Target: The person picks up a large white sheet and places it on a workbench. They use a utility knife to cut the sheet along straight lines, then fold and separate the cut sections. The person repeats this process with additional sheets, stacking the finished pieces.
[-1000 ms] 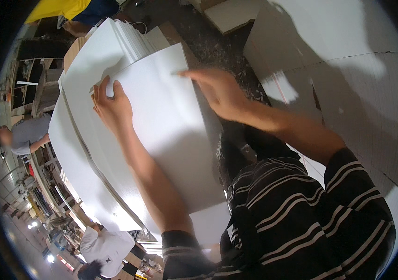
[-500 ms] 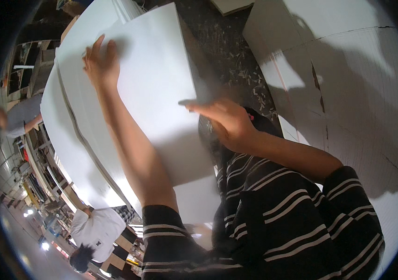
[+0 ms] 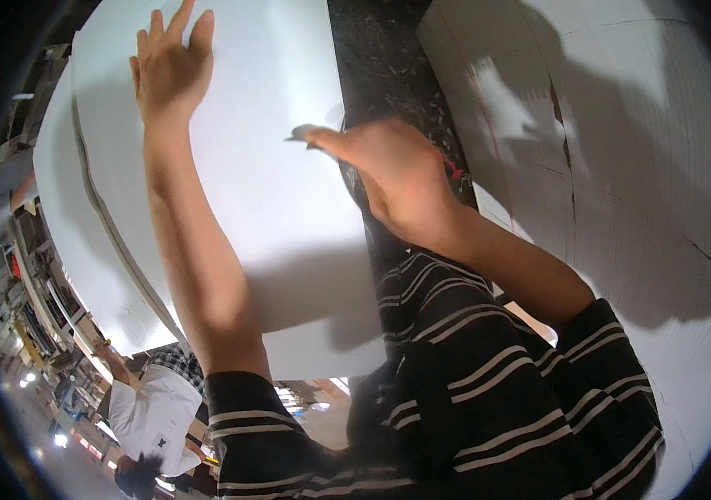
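Observation:
A large smooth white panel (image 3: 289, 212) lies in front of me, its straight right edge running away from my body. On its far left part rests my left hand (image 3: 174, 71), fingers stretched and spread, with nothing in it. My right hand (image 3: 401, 167) is at the panel's right edge, slightly blurred. Its thumb reaches over the white surface, and a small dark covering or piece shows at the thumb's tip. The other fingers of that hand are hidden beyond the edge, so what they hold, if anything, does not show.
Another white surface (image 3: 64, 200) lies left of the panel, past a curving grey edge. At right stands a large whitish surface (image 3: 622, 167) with cracks and dark shadows. Small scraps litter the dark floor (image 3: 380, 50) between. A person in a white shirt (image 3: 155, 417) is at lower left.
Both hands appear farther up the picture as the view shifts. My left hand's fingers have straightened from a bent pose. My right hand has moved farther along the panel's edge.

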Tool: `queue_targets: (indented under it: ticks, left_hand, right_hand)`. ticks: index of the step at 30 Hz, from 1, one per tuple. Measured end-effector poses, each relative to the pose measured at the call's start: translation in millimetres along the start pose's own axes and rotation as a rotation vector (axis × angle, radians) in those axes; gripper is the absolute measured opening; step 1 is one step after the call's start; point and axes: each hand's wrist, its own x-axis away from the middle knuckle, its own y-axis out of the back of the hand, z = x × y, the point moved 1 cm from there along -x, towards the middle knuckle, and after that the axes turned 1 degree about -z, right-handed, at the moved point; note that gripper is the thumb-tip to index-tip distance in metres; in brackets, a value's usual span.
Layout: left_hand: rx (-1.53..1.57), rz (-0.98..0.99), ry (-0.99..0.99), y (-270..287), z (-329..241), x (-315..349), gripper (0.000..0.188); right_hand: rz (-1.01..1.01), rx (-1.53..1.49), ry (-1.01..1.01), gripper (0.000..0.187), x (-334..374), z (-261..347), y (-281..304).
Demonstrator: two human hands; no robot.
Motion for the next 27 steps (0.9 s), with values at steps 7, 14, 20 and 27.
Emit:
queue_targets:
  ticks: [7, 14, 20, 27]
  left_hand:
    - [-0.412, -0.020, -0.437, -3, 11, -5, 0.036]
    - [-0.525, -0.055, -0.461, -8, 17, -6, 0.036]
    - [-0.516, -0.063, -0.470, -3, 10, -7, 0.035]
    - [-0.422, -0.111, -0.430, -5, 9, -7, 0.036]
  right_hand:
    - [0.346, -0.118, 0.132, 0.054, 1, 3, 38]
    - [0.352, 0.071, 0.182, 0.073, -4, -14, 24]
    - [0.597, -0.121, 0.224, 0.069, 34, 1, 62]
    - [-0.048, -0.307, -0.096, 0.040, 1, -38, 17]
